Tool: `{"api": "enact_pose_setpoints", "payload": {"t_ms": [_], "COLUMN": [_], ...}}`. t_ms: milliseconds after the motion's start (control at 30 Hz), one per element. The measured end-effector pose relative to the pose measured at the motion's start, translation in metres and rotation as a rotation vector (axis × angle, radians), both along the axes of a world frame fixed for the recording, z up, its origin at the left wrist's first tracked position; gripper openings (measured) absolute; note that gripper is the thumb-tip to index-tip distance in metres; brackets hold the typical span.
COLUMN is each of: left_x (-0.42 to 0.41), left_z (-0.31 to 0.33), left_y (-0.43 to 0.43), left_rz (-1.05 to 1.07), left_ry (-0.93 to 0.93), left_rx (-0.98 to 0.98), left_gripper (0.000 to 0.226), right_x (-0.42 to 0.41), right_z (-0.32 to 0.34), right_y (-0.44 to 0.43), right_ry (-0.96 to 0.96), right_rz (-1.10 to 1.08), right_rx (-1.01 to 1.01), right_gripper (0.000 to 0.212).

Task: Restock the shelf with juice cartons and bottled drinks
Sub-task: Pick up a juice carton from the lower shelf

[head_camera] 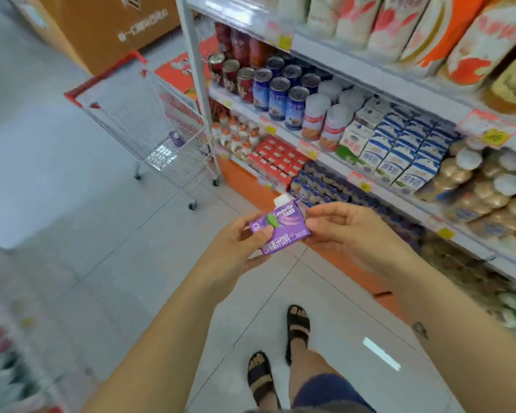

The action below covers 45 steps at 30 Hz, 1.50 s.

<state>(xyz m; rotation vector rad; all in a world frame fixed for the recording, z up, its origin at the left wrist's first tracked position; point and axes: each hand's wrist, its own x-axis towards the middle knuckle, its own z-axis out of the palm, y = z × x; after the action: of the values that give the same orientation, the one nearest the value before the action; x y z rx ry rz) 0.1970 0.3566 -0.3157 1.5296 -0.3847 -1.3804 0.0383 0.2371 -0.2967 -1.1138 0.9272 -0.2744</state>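
Between left hand [241,245] and right hand [344,231], boxy glossy purple carton [280,231].

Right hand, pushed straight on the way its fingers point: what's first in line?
The right hand points toward the person's left and pinches the purple carton, so that comes first. Just beyond is the left hand, holding the carton's other end.

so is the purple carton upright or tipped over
Tipped: purple carton lies face up between left hand and right hand, white cap pointing away.
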Motion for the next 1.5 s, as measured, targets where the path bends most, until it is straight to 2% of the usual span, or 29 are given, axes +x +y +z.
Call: {"api": "enact_pose_setpoints", "payload": {"t_ms": [100,200,333,500,600,733,833,933,1133,1233,1333,1500], "left_x": [0.024,0.046,0.082,0.118,0.14,0.181,0.221,0.267,0.371,0.419,0.456,0.507], "left_z": [-0.003,-0.007,-0.012,-0.012,-0.01,-0.015,-0.021,-0.022,-0.015,-0.012,-0.013,-0.022], "left_y": [0.007,0.006,-0.008,-0.016,-0.009,-0.001,0.004,0.013,0.036,0.04,0.033,0.005], "left_rz": [0.031,0.038,0.008,0.094,0.2,0.352,0.556,0.68,0.701,0.685,0.655,0.603], "left_ry": [-0.035,-0.102,-0.285,-0.381,-0.344,-0.325,-0.221,-0.096,-0.03,-0.029,-0.043,-0.066], "left_rx": [-0.002,0.018,0.11,0.157,0.15,0.115,0.068,0.017,0.016,0.005,0.017,0.028], "left_gripper": [0.037,0.026,0.037,0.03,0.05,0.039,0.034,0.025,0.037,0.029,0.031,0.025], "right_x": [0.034,0.062,0.116,0.176,0.208,0.258,0.303,0.355,0.458,0.498,0.529,0.58], "right_z": [-0.001,-0.002,-0.011,-0.023,-0.027,-0.027,-0.027,-0.029,-0.027,-0.025,-0.027,-0.035], "right_y": [-0.007,-0.016,-0.042,-0.06,-0.06,-0.057,-0.053,-0.043,-0.016,-0.011,-0.017,-0.048], "right_ry": [0.039,0.078,0.137,0.163,0.153,0.111,0.083,0.074,0.057,0.026,0.032,0.074], "right_rz": [0.069,0.152,0.342,0.525,0.566,0.597,0.591,0.587,0.646,0.604,0.558,0.594], "right_rx": [-0.019,-0.096,-0.264,-0.435,-0.404,-0.339,-0.277,-0.269,-0.216,-0.131,-0.08,-0.118], "right_gripper": [0.015,0.007,0.01,0.016,0.019,0.019,0.015,0.029,0.036,0.027,0.02,0.023]}}
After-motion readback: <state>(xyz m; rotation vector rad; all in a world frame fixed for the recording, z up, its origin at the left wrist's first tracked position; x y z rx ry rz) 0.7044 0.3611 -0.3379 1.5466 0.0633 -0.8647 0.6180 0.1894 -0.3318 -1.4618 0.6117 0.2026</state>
